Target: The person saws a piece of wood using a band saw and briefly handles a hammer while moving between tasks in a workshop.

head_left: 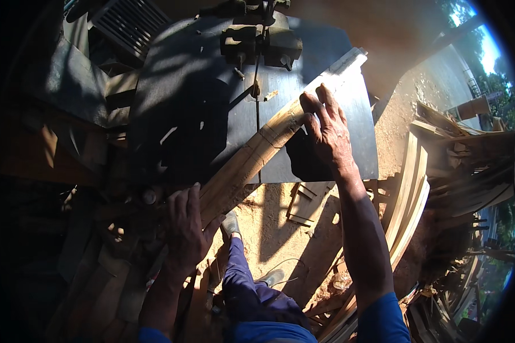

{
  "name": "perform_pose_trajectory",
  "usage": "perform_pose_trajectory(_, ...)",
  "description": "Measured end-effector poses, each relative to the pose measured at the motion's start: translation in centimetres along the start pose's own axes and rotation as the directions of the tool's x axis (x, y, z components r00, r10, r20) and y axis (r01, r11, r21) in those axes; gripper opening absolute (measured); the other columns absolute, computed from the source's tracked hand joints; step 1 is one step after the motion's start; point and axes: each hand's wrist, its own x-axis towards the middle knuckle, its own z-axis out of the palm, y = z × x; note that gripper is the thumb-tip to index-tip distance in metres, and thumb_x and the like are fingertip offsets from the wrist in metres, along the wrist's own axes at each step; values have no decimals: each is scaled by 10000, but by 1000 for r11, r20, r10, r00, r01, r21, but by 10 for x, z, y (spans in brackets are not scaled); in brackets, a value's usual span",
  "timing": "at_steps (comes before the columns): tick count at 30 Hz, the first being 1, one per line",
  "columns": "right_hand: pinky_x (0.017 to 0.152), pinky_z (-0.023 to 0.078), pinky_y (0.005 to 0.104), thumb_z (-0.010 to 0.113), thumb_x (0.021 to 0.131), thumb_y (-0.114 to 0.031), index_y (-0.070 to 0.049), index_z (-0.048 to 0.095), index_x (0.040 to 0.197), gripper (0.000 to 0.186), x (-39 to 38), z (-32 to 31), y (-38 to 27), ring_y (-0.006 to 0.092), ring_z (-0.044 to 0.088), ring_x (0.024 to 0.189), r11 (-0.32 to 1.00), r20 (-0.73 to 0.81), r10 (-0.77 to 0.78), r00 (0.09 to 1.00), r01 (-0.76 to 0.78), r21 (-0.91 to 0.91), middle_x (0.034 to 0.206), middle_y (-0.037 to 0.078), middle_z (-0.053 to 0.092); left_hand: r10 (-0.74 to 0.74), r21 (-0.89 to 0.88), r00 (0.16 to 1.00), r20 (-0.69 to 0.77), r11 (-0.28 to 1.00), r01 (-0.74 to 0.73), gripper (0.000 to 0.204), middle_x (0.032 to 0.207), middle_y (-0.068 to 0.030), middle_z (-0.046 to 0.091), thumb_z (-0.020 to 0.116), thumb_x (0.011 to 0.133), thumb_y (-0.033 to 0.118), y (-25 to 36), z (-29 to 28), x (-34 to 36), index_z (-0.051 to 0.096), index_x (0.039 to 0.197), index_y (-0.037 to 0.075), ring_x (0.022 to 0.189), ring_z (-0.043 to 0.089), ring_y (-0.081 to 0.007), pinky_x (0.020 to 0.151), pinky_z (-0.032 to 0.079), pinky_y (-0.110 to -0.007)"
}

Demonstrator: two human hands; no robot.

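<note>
The left hand (pixel 186 226) has its grip closed around the near end of a long wooden plank (pixel 254 148), fingers along one side and thumb on the other. The right hand (pixel 329 134) sits farther up, bent fingers touching the right-hand edge; whether they pinch or only rest against it, I cannot tell.

The plank lies diagonally over a dark metal tabletop (pixel 357 128), its near end overhanging the front edge and its far end near the right-hand edge. The wide spacing of the hands probably keeps it from swinging, and the left one likely bears the overhanging weight. It crosses a straight slot (pixel 260 171) in the metal, in front of a blocky guide assembly (pixel 237 46); the whole looks like a bandsaw. A small wood chip (pixel 270 95) lies just right of the slot.

Hard sunlight whitens the right side of the surface, while shadow covers much of the left. Below is sandy ground (pixel 274 206) with a small wooden frame (pixel 303 206). Long curved boards (pixel 403 188) are stacked at right, a slatted grille (pixel 126 26) leans at upper left, and greenery (pixel 500 86) shows beyond the open side.
</note>
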Motion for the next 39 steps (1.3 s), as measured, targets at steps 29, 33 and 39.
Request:
perform_pose_trajectory(29, 1031, 473, 431, 582, 914, -102, -102, 602, 1347, 433, -10, 0, 24, 393, 528, 1267, 934, -361, 289, 887, -177, 311, 1397, 228, 516, 38, -244, 998, 42, 969, -27, 855, 1387, -285, 442, 848, 767, 179, 42, 23, -52, 371, 1435, -59, 1195, 565, -466, 936, 532, -471)
perform_pose_trajectory(33, 1140, 349, 502, 560, 865, -21, -236, 621, 1345, 529, -40, -18, 27, 398, 425, 1401, 994, -166, 31, 986, -13, 105, 1443, 121, 536, -36, -334, 992, 122, 939, 75, 813, 1327, -300, 471, 839, 779, 196, 49, 11, -88, 396, 1410, -63, 1201, 525, -464, 976, 472, -508)
perform_pose_trajectory(39, 1193, 220, 558, 669, 934, -302, -345, 558, 1419, 499, -103, -97, 12, 350, 401, 1436, 921, 163, -161, 973, 208, -331, 1488, 110, 500, 80, -357, 983, 163, 934, -17, 807, 1303, -277, 479, 836, 745, 150, 67, -29, -128, 409, 1401, -45, 1154, 546, -443, 959, 476, -507)
